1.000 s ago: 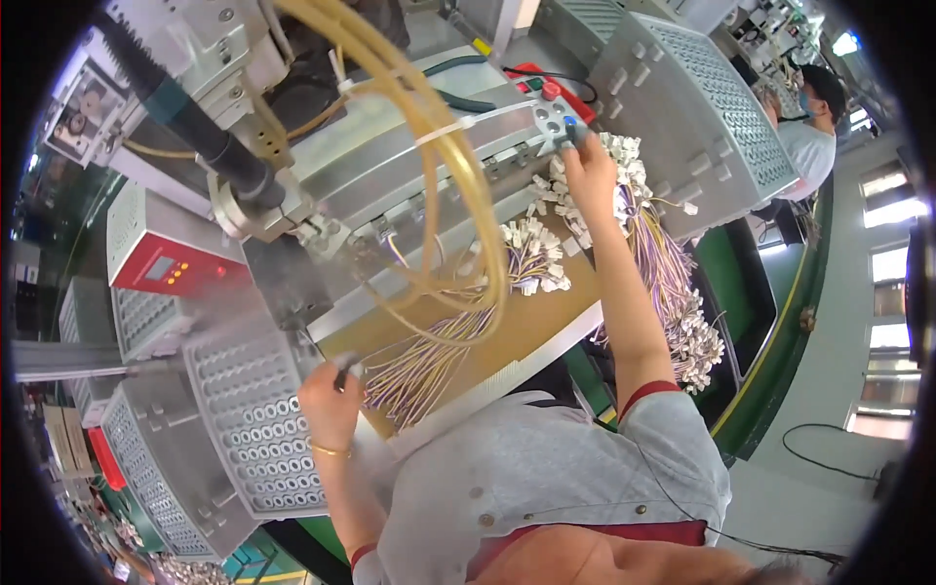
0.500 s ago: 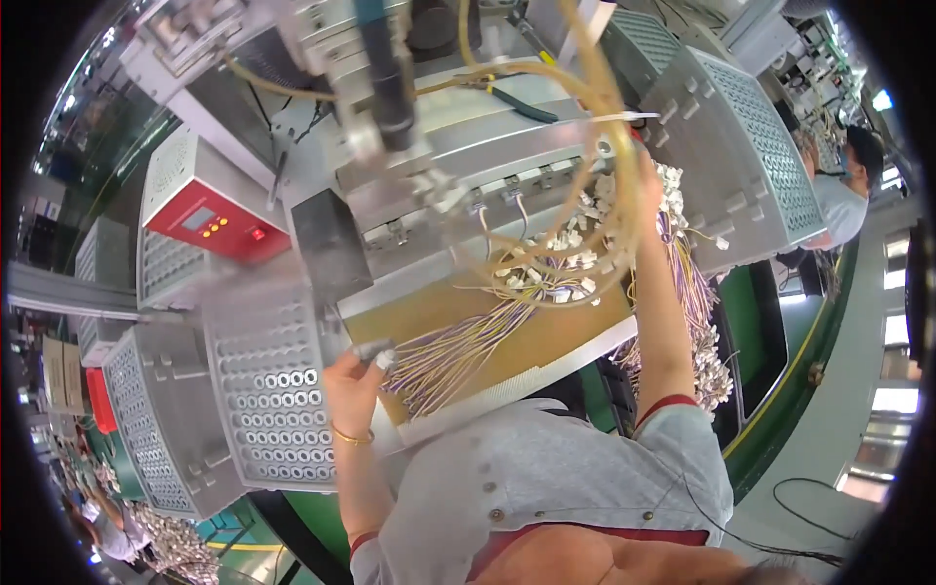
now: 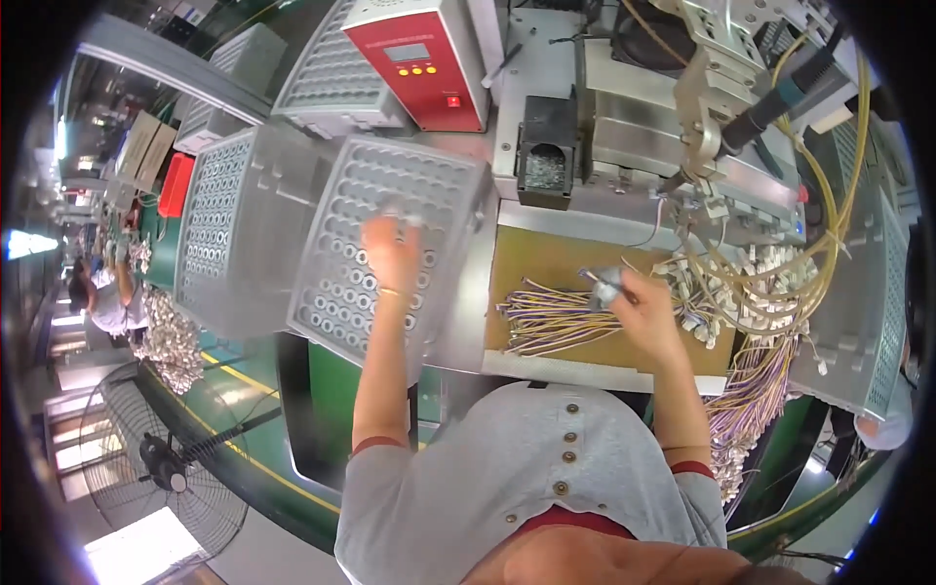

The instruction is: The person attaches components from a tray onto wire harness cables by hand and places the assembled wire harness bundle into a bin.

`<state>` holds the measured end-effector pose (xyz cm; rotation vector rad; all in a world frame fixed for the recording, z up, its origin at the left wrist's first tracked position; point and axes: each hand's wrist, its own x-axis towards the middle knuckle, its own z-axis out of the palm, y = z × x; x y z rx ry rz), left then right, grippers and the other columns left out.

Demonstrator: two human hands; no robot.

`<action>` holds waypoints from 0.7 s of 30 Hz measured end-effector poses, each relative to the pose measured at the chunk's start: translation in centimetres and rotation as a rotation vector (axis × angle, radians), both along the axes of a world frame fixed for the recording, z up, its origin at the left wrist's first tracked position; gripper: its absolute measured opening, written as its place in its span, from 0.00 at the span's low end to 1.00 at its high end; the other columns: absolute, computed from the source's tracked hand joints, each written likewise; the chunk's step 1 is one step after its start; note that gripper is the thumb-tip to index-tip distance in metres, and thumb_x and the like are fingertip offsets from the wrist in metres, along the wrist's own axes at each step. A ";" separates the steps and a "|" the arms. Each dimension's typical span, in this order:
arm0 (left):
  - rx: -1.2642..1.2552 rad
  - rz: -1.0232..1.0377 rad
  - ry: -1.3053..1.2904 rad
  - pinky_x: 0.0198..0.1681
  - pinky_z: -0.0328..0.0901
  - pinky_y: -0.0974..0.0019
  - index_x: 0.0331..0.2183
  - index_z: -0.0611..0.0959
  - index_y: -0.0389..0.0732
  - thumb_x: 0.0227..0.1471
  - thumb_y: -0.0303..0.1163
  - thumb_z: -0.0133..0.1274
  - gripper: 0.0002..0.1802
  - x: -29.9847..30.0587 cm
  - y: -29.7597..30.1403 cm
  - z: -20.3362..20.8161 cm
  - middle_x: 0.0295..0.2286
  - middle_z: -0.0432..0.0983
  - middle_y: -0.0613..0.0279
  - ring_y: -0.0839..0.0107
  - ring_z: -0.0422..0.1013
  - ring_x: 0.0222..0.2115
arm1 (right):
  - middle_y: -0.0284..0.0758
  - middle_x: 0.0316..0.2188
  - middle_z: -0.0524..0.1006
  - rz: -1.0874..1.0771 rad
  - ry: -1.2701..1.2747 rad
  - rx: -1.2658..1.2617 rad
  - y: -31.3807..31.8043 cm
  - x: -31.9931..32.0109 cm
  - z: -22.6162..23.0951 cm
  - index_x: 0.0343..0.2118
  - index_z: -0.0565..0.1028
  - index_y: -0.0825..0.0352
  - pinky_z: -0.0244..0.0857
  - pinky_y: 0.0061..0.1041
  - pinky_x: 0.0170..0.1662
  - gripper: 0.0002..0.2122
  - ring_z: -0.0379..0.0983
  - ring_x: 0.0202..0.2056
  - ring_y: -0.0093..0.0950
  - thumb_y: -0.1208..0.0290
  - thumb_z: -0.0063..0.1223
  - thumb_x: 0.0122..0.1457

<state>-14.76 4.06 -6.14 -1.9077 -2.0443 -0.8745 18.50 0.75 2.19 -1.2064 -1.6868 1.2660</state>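
Note:
My left hand [image 3: 390, 255] is over the grey tray [image 3: 468, 175], which holds rows of small metal rings [image 3: 336, 290] in round pockets. Motion smears its fingertips, so what they hold, if anything, cannot be made out. To the right, my right hand [image 3: 645, 310], with grey covers on its fingertips, pinches a thin wire above the tan board [image 3: 517, 249]. A bundle of yellow and purple wires [image 3: 556, 317] lies on that board beside it. White connectors [image 3: 765, 278] are heaped at the bundle's right side.
Behind the board stands a metal machine [image 3: 639, 132] with yellowish hoses [image 3: 848, 185] looping down at right. A red-fronted control box [image 3: 429, 73] and a black bin [image 3: 546, 161] stand at the back. More ring trays [image 3: 216, 214] are at left. A fan [image 3: 161, 463] stands beyond.
My view has swung left. My left hand has moved from the wire ends to over the ring tray. My right hand has come from the connector heap back to the wires on the board.

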 end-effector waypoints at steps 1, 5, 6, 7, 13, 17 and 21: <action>-0.031 0.286 0.147 0.39 0.56 0.56 0.33 0.75 0.40 0.35 0.36 0.53 0.18 -3.4 -0.1 -1.9 0.29 0.69 0.52 0.53 0.63 0.32 | 0.28 0.17 0.70 0.012 0.005 0.003 -0.2 0.0 -0.2 0.27 0.71 0.70 0.58 0.15 0.23 0.05 0.63 0.20 0.14 0.79 0.43 0.48; -0.175 0.455 0.307 0.45 0.52 0.51 0.33 0.76 0.39 0.41 0.43 0.48 0.19 -7.5 -1.5 -4.6 0.35 0.69 0.54 0.52 0.62 0.38 | 0.32 0.16 0.70 -0.129 0.104 -0.066 -0.7 -0.6 -0.9 0.26 0.70 0.71 0.58 0.15 0.21 0.04 0.63 0.18 0.15 0.80 0.45 0.45; -0.301 0.454 0.140 0.47 0.52 0.52 0.33 0.76 0.39 0.41 0.44 0.48 0.20 -7.0 -1.4 -4.0 0.37 0.69 0.56 0.54 0.62 0.40 | 0.31 0.16 0.70 -0.183 0.130 -0.107 -0.9 -0.7 -0.9 0.26 0.70 0.71 0.57 0.15 0.21 0.04 0.63 0.18 0.15 0.80 0.45 0.45; -0.381 0.407 -0.022 0.45 0.55 0.57 0.30 0.77 0.39 0.40 0.43 0.49 0.18 -7.2 -1.0 -3.2 0.39 0.69 0.56 0.57 0.65 0.39 | 0.31 0.16 0.70 -0.212 0.116 -0.109 -0.9 -1.0 -0.8 0.26 0.70 0.71 0.57 0.15 0.21 0.04 0.63 0.18 0.15 0.80 0.45 0.45; -0.292 -0.269 -1.105 0.28 0.67 0.73 0.42 0.70 0.35 0.45 0.21 0.43 0.18 3.4 -1.8 2.7 0.34 0.72 0.57 0.72 0.71 0.28 | 0.29 0.18 0.70 -0.108 -0.042 0.115 -0.1 -1.2 -1.9 0.28 0.72 0.72 0.57 0.13 0.21 0.06 0.62 0.19 0.13 0.80 0.47 0.45; -0.567 -0.583 -1.573 0.24 0.66 0.75 0.42 0.69 0.32 0.44 0.22 0.48 0.19 12.9 -3.9 5.5 0.34 0.71 0.55 0.73 0.69 0.29 | 0.28 0.16 0.69 -0.155 0.036 0.135 -0.1 -1.6 -0.5 0.25 0.71 0.71 0.55 0.13 0.19 0.04 0.60 0.17 0.12 0.80 0.49 0.44; -0.598 -0.695 -1.637 0.22 0.65 0.76 0.42 0.69 0.31 0.42 0.22 0.51 0.21 15.0 -4.4 5.3 0.35 0.71 0.54 0.73 0.69 0.29 | 0.28 0.14 0.67 -0.176 0.030 0.184 -0.3 -1.1 -0.3 0.20 0.69 0.71 0.54 0.14 0.17 0.02 0.59 0.16 0.12 0.79 0.50 0.43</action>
